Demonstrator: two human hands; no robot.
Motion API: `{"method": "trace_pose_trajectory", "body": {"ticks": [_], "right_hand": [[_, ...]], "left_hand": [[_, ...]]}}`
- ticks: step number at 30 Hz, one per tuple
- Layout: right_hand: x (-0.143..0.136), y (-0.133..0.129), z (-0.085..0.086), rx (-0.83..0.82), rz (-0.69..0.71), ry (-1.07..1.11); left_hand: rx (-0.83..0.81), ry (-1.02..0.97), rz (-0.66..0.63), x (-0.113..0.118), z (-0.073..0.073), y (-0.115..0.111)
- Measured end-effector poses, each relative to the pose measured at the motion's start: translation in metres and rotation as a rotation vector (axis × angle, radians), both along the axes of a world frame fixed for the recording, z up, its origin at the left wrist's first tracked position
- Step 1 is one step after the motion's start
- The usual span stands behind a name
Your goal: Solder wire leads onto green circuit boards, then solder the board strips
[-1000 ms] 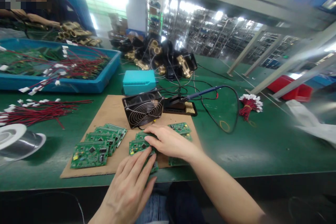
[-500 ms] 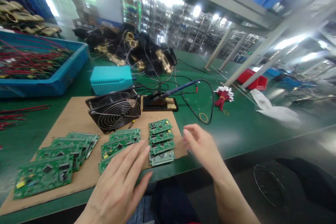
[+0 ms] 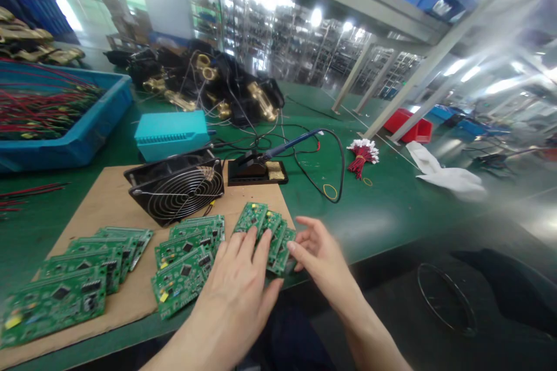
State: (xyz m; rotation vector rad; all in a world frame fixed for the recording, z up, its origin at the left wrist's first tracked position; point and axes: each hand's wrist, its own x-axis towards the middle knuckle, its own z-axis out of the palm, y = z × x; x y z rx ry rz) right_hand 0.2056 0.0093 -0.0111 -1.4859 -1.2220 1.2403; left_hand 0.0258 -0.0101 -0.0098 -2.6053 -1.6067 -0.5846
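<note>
A fanned row of green circuit boards (image 3: pixel 253 215) lies turned at a slant by the right edge of a cardboard sheet (image 3: pixel 108 194). My left hand (image 3: pixel 237 278) rests over these boards, its fingers stretched out onto them and hiding part of them. At their right side is my right hand (image 3: pixel 322 255), fingers loosely curved and apart from the thumb; the thumb tip is at the board edges, and whether it touches them I cannot tell. A second overlapping group of boards (image 3: pixel 185 271) lies left of my left hand. Farther left is a third group (image 3: pixel 56 298).
Behind the boards stand a black fan (image 3: pixel 183 194) and a soldering iron (image 3: pixel 291 145) in its holder. A teal box (image 3: pixel 172 133), a blue bin (image 3: pixel 87 139) of red wires and brass-fitted parts (image 3: pixel 261 101) lie beyond. Bundled wires (image 3: pixel 361 156) are at right.
My left hand has moved right, off the middle boards and onto the right group. The right group has turned from straight to slanted. My right hand has come against its side.
</note>
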Motion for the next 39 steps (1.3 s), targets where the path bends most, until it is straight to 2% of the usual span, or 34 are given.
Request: {"method": "trace_pose_trajectory", "body": {"ticks": [3,5,10,13,17,20,22,25,28,31,33,35,37,39], "right_hand": [[0.007,0.018,0.006,0.094,0.042,-0.226],[0.008,0.036,0.009,0.148,0.110,-0.348],[-0.004,0.087,0.019,0.243,0.382,-0.399],[-0.015,0.110,0.021,0.303,0.563,-0.420],[-0.029,0.125,0.017,0.402,0.692,-0.465],[-0.034,0.125,0.013,0.483,0.688,-0.493],[-0.033,0.121,0.011,0.522,0.649,-0.493],[-0.023,0.117,0.008,0.552,0.620,-0.460],[-0.012,0.119,0.000,0.616,0.527,-0.463],[-0.005,0.118,-0.006,0.669,0.460,-0.521],[-0.003,0.113,-0.007,0.716,0.475,-0.572],[-0.003,0.107,-0.008,0.762,0.511,-0.630],[-0.004,0.103,-0.010,0.786,0.550,-0.684],[-0.003,0.101,-0.013,0.815,0.564,-0.715]], "left_hand": [[0.066,-0.030,-0.052,0.004,0.002,-0.011],[0.129,-0.057,-0.094,0.008,-0.001,-0.016],[0.279,-0.156,-0.088,0.023,-0.024,-0.016],[0.348,-0.157,-0.085,0.021,-0.035,-0.008],[0.407,-0.045,-0.170,0.007,-0.042,0.004],[0.379,-0.026,-0.174,0.001,-0.044,0.006],[0.317,-0.049,-0.169,-0.002,-0.042,0.002],[0.203,-0.119,-0.220,-0.017,-0.031,-0.009],[0.099,-0.272,-0.271,-0.044,-0.012,-0.027],[-0.116,-0.371,-0.321,-0.074,0.010,-0.053],[-0.306,-0.360,-0.247,-0.090,0.022,-0.070],[-0.320,-0.415,-0.135,-0.104,0.026,-0.083],[-0.164,-0.506,0.018,-0.117,0.022,-0.091],[0.055,-0.573,0.240,-0.131,0.012,-0.093]]}}
